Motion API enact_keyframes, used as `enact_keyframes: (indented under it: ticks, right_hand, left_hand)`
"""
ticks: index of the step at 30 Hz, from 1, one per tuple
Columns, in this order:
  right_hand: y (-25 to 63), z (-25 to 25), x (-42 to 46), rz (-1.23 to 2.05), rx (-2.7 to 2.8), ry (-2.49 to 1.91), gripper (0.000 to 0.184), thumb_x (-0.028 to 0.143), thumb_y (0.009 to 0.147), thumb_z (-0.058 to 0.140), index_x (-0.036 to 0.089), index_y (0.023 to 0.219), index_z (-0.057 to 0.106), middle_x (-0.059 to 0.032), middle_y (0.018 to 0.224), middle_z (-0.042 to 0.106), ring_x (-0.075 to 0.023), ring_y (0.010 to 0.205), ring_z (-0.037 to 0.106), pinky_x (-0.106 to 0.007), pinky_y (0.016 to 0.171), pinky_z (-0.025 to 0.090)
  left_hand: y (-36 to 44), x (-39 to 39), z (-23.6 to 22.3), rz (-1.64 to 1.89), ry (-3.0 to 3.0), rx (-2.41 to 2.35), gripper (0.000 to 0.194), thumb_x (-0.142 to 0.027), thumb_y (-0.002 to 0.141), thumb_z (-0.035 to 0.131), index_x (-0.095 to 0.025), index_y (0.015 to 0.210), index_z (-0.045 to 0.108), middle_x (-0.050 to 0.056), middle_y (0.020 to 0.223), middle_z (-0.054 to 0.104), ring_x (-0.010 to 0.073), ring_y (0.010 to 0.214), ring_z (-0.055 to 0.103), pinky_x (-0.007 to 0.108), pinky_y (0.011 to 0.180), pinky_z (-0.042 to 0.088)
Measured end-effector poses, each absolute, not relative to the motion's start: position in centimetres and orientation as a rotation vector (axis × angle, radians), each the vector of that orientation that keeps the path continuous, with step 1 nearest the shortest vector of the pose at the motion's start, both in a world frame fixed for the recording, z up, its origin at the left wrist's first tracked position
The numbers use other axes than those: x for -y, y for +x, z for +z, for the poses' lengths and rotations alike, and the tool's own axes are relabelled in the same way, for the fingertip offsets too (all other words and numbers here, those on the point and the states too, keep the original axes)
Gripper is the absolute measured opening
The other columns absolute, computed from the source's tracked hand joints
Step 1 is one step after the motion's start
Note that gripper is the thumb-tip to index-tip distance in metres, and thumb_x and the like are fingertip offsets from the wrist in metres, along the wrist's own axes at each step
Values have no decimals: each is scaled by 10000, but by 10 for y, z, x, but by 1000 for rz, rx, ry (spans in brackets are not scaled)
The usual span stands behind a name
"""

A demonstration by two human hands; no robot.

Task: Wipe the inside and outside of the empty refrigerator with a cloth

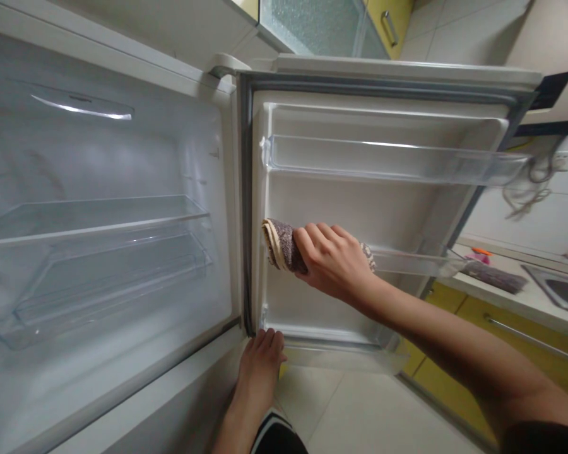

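Observation:
An open fridge door (312, 208) stands in front of me, its inner side white with clear shelves. My right hand (334, 258) is closed around a folded purple-and-cream cloth (280, 244), which presses against the left end of the door's middle shelf (416, 261). My left hand (261, 359) rests lower down, its fingers lying on the bottom edge of the door next to the grey seal (246, 208). It holds nothing that I can see.
The fridge interior (99, 189) at left has a glass shelf (89, 217) and a clear drawer (108, 277). A top door shelf (392, 161) runs across the door. At right are a counter, a sink (561, 290) and yellow cabinets (492, 334).

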State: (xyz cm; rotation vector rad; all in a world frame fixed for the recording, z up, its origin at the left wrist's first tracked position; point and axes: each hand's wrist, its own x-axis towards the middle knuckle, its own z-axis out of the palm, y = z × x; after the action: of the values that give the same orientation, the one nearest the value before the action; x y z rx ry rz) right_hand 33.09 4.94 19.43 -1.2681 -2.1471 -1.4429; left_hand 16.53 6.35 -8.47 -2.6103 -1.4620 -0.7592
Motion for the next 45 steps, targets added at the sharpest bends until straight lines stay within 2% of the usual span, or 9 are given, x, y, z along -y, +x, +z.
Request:
enact_keyframes:
  ticks: [4,9,14,20,24,28,34,37,45]
  right_hand:
    - [373,197,-35,-1497,2149,-1265,289,367,873,770,180,996,588,-83,929,656,-238,864,560,-356,777,301]
    - [435,203,-13,-1484,2176,-1289,300,402,819,733,175,946,584,-74,882,651,-220,783,580,-332,757,337]
    - [451,219,-7,-1061,2366,-1391,339,468,857,718,189,990,579,-59,919,680,-202,790,617,-293,722,346]
    - [410,233,-24,-571,2362,-1396,363,535,957,634,179,1027,625,-74,975,690,-199,802,608,-295,716,372]
    - [372,244,-42,-343,2364,-1299,378,478,977,629,163,1184,660,-99,1123,729,-235,953,663,-321,848,455]
    - [342,259,-62,-125,2578,-1232,592,439,923,718,183,1446,611,-112,1360,702,-285,1187,666,-358,1001,490]
    - [326,273,-86,185,2680,-1287,593,408,895,748,188,1434,638,-63,1165,758,-224,982,681,-305,867,519]
    - [326,276,-95,268,2712,-1274,602,429,886,750,181,1423,641,-63,1169,757,-218,967,672,-285,827,511]
    - [323,273,-93,98,2710,-1321,506,443,891,726,162,1308,675,-58,1036,750,-184,833,630,-259,735,440]
  left_hand:
    - [166,-62,-76,-619,-2657,1570,373,-38,933,746,-209,1264,736,58,1274,780,288,1220,719,459,1027,619]
    - [167,-61,-79,-686,-2616,1542,392,-9,943,697,-226,1263,756,57,1273,776,274,1228,715,435,1035,622]
    - [169,-61,-80,-674,-2599,1525,407,-6,945,684,-217,1284,757,75,1271,775,277,1227,715,441,1038,628]
    - [169,-66,-92,-704,-2605,1474,424,-2,919,715,-211,1287,742,76,1259,777,276,1212,721,428,1029,629]
    - [168,-71,-108,-786,-2544,1391,492,-9,889,770,-214,1333,720,88,1302,772,287,1247,720,439,1048,630]
    - [169,-75,-118,-864,-2473,1315,504,-24,840,842,-218,1292,732,72,1244,787,284,1175,748,435,1006,649]
    - [172,-82,-120,-883,-2465,1357,531,12,806,842,-223,1271,740,60,1226,793,276,1142,752,421,968,653]
    - [171,-83,-114,-829,-2517,1411,522,24,818,816,-219,1274,743,67,1236,792,277,1159,743,413,983,639]
    - [169,-80,-104,-758,-2602,1484,471,-2,868,778,-230,1276,722,50,1226,779,266,1179,719,401,1006,595]
